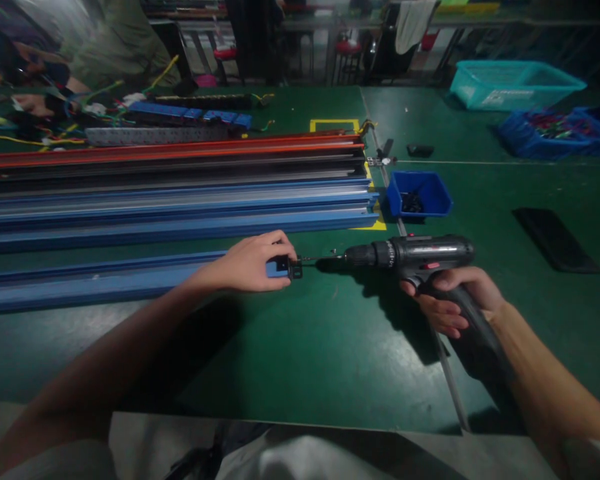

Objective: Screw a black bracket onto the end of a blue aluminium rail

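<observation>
My left hand (253,262) is closed round the right end of a long blue channel profile (105,281) that lies on the table. A small black end cap (295,267) sits at that end, by my fingertips. In my right hand (460,300) is a black cordless drill (420,255), gripped by its handle and pointing left. Its long thin bit (323,258) reaches to the end cap; whether a screw is at the tip is too small to tell.
Several blue, black and orange profiles (180,197) lie behind. A small blue bin (420,193) holds dark parts. Farther right are a black flat object (555,239), blue trays of coloured parts (545,137) and a teal basket (515,87). Another person (120,47) works at upper left.
</observation>
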The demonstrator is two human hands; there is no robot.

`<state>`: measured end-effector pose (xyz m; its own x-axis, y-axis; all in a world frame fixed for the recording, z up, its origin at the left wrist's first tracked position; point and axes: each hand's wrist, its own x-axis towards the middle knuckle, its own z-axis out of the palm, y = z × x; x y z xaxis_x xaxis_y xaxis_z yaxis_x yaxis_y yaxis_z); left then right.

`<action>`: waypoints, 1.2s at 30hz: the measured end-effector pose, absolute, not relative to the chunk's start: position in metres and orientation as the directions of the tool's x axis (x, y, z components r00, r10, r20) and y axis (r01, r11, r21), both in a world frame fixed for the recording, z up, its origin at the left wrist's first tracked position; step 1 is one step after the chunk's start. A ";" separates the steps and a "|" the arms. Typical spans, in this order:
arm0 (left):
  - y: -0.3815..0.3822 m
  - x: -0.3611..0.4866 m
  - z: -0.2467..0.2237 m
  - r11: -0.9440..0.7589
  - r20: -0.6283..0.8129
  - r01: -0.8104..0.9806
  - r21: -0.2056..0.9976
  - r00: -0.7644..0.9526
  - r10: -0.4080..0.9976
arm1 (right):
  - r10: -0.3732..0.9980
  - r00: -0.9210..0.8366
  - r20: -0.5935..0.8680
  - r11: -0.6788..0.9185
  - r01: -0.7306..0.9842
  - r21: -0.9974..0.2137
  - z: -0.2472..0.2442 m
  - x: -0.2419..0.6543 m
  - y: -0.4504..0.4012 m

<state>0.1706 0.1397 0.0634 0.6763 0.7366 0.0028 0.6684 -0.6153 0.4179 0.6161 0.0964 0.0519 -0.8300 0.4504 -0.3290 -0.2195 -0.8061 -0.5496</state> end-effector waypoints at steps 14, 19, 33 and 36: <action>0.141 0.170 0.063 -0.622 -0.004 0.666 0.411 0.684 0.729 | 0.390 -0.844 -0.368 -0.848 -0.173 -0.501 0.054 0.610 0.092; 0.141 0.170 0.062 -0.618 -0.008 0.670 0.412 0.680 0.733 | 0.392 -0.839 -0.377 -0.850 -0.173 -0.498 0.049 0.610 0.095; 0.141 0.171 0.064 -0.619 -0.006 0.668 0.412 0.681 0.732 | 0.395 -0.843 -0.365 -0.846 -0.179 -0.502 0.040 0.609 0.093; 0.141 0.171 0.064 -0.619 -0.005 0.665 0.418 0.683 0.730 | 0.405 -0.842 -0.355 -0.843 -0.194 -0.502 0.037 0.609 0.093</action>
<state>0.1714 0.1406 0.0642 0.6832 0.7302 -0.0046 0.6646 -0.6191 0.4184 0.6088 0.0934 0.0366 -0.8425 0.4050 -0.3553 -0.1938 -0.8431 -0.5016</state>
